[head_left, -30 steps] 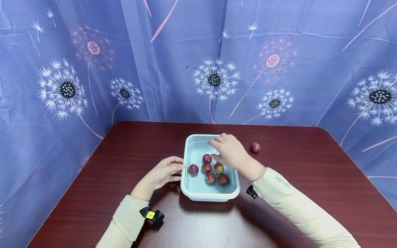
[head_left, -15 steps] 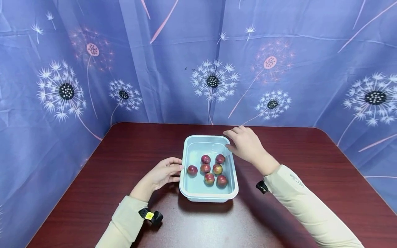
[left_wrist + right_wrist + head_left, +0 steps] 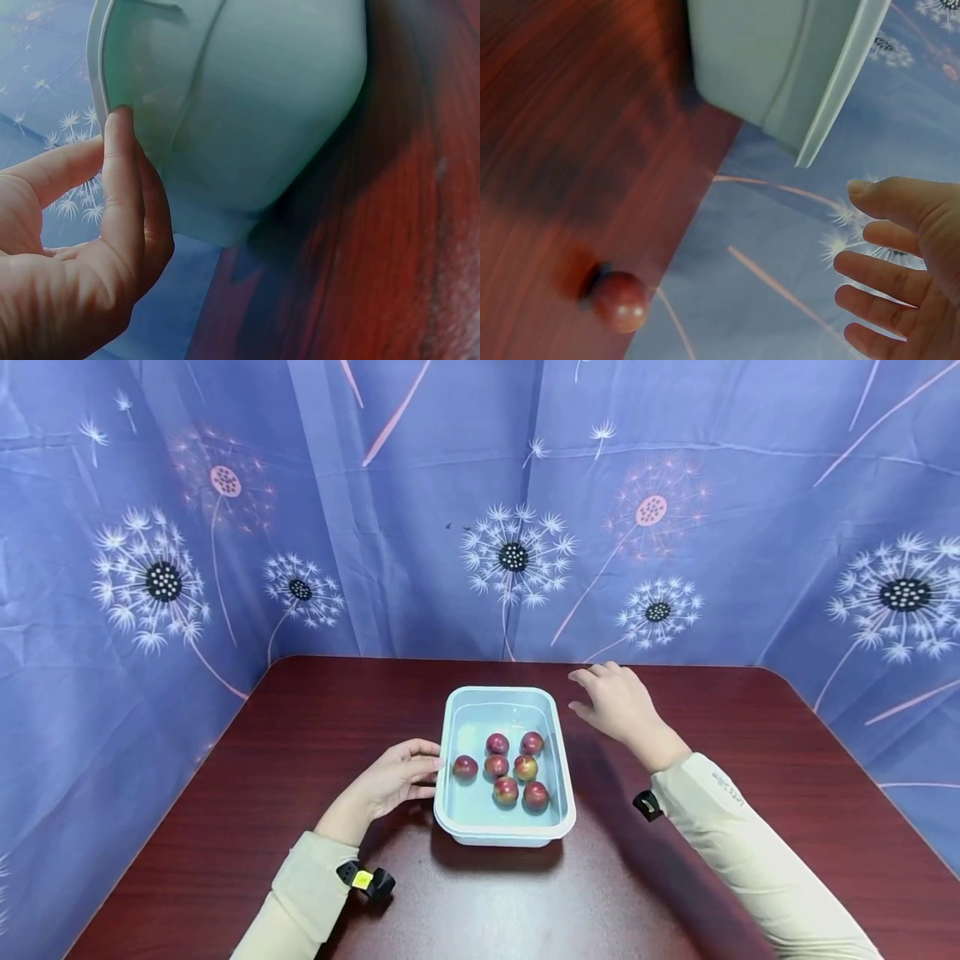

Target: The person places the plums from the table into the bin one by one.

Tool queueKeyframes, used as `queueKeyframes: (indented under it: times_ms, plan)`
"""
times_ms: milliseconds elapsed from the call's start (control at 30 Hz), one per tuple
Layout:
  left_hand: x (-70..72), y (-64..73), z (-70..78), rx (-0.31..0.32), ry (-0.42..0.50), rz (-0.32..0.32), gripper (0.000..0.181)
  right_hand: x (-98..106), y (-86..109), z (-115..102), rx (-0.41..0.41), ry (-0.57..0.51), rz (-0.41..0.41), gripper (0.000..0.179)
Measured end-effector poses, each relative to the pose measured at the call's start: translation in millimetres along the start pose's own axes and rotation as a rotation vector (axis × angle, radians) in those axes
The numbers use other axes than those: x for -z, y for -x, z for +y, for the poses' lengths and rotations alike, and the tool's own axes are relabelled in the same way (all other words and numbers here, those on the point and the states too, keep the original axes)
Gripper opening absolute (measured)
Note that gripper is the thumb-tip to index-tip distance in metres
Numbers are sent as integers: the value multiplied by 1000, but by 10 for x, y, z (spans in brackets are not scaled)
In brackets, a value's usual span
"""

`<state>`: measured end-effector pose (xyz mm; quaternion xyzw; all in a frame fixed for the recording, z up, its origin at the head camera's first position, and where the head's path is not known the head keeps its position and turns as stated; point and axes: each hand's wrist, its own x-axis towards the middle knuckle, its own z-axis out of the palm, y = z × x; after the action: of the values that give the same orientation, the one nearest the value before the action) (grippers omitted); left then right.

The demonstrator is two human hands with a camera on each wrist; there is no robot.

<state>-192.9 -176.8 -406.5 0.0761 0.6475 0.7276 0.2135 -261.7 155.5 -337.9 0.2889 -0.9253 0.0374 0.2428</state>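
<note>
Several red-purple plums (image 3: 496, 766), some patched with yellow, lie in a pale blue plastic box (image 3: 471, 821) on the table. My left hand (image 3: 399, 779) holds the box's left rim. In the left wrist view its thumb (image 3: 64, 169) meets the rim, and the fingers (image 3: 122, 187) lie against the wall under the lip. To the right of the box, my right hand (image 3: 618, 702) hovers with its fingers spread, holding nothing. One more plum (image 3: 620, 301) sits on the table in the right wrist view; the right hand hides it in the head view.
The dark red wooden table (image 3: 352, 693) has rounded far corners. A blue curtain (image 3: 420, 510) printed with dandelions hangs behind it and on both sides. Black straps with small devices (image 3: 365, 880) are on the wrists.
My right hand has come out of the box and moved right, over the loose plum. Another plum now shows in the box where that hand was. The left hand stays at the rim.
</note>
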Motion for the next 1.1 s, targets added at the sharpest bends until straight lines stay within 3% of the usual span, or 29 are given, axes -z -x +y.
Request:
queueKeyframes:
  times_ms: [167, 500, 867, 1100]
  plan:
    - [-4, 9, 12, 6, 7, 4, 28, -51, 24, 112, -44, 6, -33, 40]
    - [6, 0, 2, 13, -13, 11, 30, -177, 155, 388, -154, 8, -182, 42]
    - [18, -10, 8, 17, 1, -6, 30, -348, 235, 596, -202, 7, -195, 38]
    - [14, -13, -12, 27, 22, -25, 22, -434, 298, 654, -236, -6, -267, 42]
